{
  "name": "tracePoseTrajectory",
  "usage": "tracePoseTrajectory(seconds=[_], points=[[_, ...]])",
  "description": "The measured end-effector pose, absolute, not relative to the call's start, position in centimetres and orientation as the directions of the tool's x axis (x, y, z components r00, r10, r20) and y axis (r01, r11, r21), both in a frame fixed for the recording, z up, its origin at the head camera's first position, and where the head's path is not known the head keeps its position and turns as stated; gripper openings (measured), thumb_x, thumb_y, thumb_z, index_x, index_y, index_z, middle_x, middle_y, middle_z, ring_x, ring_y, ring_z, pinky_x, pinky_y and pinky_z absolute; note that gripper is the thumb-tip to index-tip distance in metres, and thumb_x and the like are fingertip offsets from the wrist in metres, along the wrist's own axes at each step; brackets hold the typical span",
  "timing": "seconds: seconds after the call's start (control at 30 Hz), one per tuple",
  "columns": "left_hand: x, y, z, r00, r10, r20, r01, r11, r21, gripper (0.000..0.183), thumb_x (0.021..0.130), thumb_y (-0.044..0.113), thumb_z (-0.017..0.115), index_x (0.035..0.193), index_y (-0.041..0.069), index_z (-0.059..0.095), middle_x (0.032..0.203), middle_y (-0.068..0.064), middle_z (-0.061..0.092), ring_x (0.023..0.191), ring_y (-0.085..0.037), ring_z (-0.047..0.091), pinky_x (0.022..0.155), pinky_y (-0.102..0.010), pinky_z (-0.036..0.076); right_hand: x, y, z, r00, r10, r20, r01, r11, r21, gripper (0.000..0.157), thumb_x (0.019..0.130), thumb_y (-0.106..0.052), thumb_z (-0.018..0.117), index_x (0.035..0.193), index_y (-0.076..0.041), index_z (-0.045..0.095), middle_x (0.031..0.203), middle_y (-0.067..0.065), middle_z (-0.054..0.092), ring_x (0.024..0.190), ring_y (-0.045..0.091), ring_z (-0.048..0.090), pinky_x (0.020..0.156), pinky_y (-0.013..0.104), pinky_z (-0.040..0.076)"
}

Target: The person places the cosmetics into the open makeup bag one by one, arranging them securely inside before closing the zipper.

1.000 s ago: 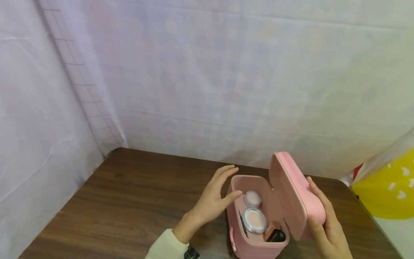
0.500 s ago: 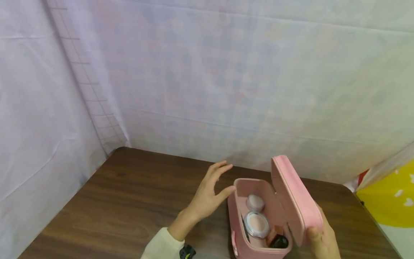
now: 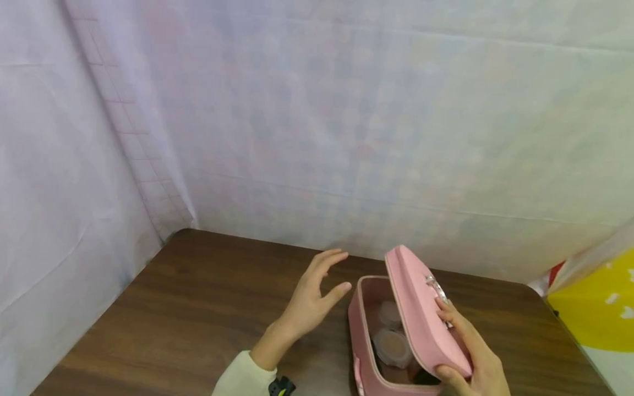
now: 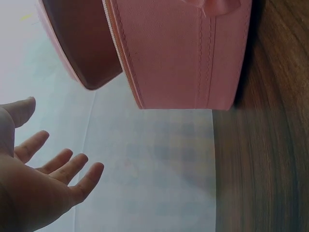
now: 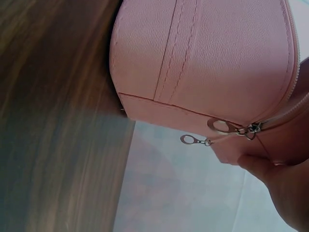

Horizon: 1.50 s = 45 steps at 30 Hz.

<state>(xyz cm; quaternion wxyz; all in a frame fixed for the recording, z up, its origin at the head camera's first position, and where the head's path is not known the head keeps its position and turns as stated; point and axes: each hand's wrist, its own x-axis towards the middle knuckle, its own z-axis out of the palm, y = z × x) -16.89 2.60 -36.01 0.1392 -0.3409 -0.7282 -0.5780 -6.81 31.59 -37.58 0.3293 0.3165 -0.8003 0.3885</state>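
A pink zippered cosmetic case (image 3: 353, 335) stands at the right of the table, its lid (image 3: 421, 319) tilted partway over the opening. My right hand (image 3: 473, 352) grips the lid by its near right end, fingers over the top near a metal handle (image 3: 436, 289) and thumb at the rim. Inside, in the lid's shade, lie a round compact (image 3: 393, 347) and a smaller round jar (image 3: 390, 313); a dark item at the near end is mostly hidden. My left hand (image 3: 307, 302) hovers left of the case, fingers spread and relaxed, apart from it. Zipper pulls (image 5: 221, 126) hang at one corner.
The dark wood table (image 3: 198, 313) runs out to the left of the case. A pale curtain (image 3: 317, 137) hangs along its back edge. At the far right is a yellow cloth (image 3: 594, 308) with white shapes.
My right hand has swung the lid leftward and down from near upright, shading the contents. My left hand has drawn slightly away from the case to the left.
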Motion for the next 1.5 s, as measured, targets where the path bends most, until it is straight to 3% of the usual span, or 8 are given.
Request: tracePoseTrajectory(seconds=[0.27,0.53,0.93,1.07,1.17,1.3,1.37,1.5], points=[[-16.7,2.2,-36.2,-0.679,0.408,0.610,0.689,0.067,0.722,0.054,0.092,0.017,0.065,0.142,0.016,0.044,0.145,0.002,0.038,0.130,-0.017,0.038,0.096,-0.042,0.041,-6.5,30.9,-37.7,-0.603,-0.249,0.758,-0.754,0.490,-0.438,0.074,0.077,-0.028,0.079,0.131,0.012,0.046,0.139,0.027,0.044,0.136,0.027,0.033,0.103,0.017,0.028],[-16.8,1.6,-35.6,-0.618,0.492,0.613,0.713,0.023,0.701,0.054,0.091,0.014,0.065,0.141,0.018,0.045,0.143,0.002,0.044,0.131,-0.015,0.039,0.099,-0.040,0.040,-6.0,30.3,-37.3,-0.672,-0.257,0.695,-0.679,0.589,-0.438,0.094,0.055,-0.020,0.092,0.135,0.005,0.048,0.144,0.027,0.037,0.137,0.025,0.032,0.104,0.015,0.026],[-16.1,1.5,-35.8,-0.539,0.626,0.563,0.733,0.019,0.680,0.057,0.091,0.026,0.066,0.143,0.018,0.043,0.147,-0.002,0.035,0.135,-0.018,0.033,0.105,-0.045,0.033,-5.8,29.7,-37.8,-0.687,-0.260,0.678,-0.644,0.650,-0.404,0.094,0.052,-0.023,0.094,0.133,0.001,0.053,0.138,0.019,0.049,0.136,0.032,0.032,0.105,0.015,0.024],[-15.3,2.6,-35.8,-0.524,0.679,0.513,0.757,0.095,0.647,0.060,0.090,0.032,0.066,0.143,0.018,0.043,0.149,-0.005,0.030,0.136,-0.021,0.030,0.104,-0.044,0.035,-6.2,29.6,-37.8,-0.681,-0.289,0.672,-0.647,0.667,-0.369,0.091,0.054,-0.029,0.093,0.132,-0.002,0.055,0.136,0.014,0.052,0.136,0.032,0.032,0.105,0.015,0.023],[-15.0,3.0,-36.2,-0.542,0.684,0.488,0.769,0.169,0.617,0.061,0.089,0.036,0.067,0.143,0.020,0.044,0.151,-0.004,0.029,0.137,-0.023,0.029,0.102,-0.044,0.037,-6.7,29.7,-38.0,-0.639,-0.323,0.698,-0.701,0.617,-0.357,0.073,0.076,-0.035,0.080,0.133,0.001,0.053,0.137,0.015,0.051,0.136,0.032,0.031,0.107,0.018,0.022],[-14.7,3.0,-36.6,-0.562,0.691,0.454,0.759,0.213,0.615,0.065,0.088,0.042,0.065,0.144,0.022,0.041,0.152,-0.003,0.025,0.138,-0.023,0.025,0.102,-0.048,0.036,-7.1,30.0,-38.2,-0.576,-0.325,0.750,-0.781,0.490,-0.387,0.056,0.103,-0.034,0.039,0.134,0.012,0.044,0.140,0.024,0.043,0.138,0.031,0.029,0.110,0.023,0.021],[-14.4,3.1,-36.6,-0.566,0.691,0.450,0.760,0.225,0.610,0.071,0.086,0.042,0.067,0.146,0.022,0.036,0.152,-0.003,0.024,0.139,-0.024,0.022,0.102,-0.051,0.035,-7.0,30.2,-37.9,-0.626,-0.284,0.726,-0.749,0.479,-0.458,0.056,0.106,-0.031,0.021,0.138,0.012,0.038,0.145,0.024,0.037,0.139,0.025,0.028,0.108,0.020,0.023],[-12.9,4.1,-36.7,-0.532,0.693,0.486,0.826,0.300,0.478,0.095,0.077,0.047,0.075,0.151,0.020,0.023,0.150,-0.007,0.022,0.140,-0.027,0.017,0.101,-0.052,0.035,-6.4,30.7,-37.1,-0.819,-0.198,0.538,-0.557,0.498,-0.665,0.057,0.105,-0.026,0.003,0.148,0.002,0.027,0.154,0.011,0.026,0.138,0.006,0.025,0.099,0.012,0.028]])
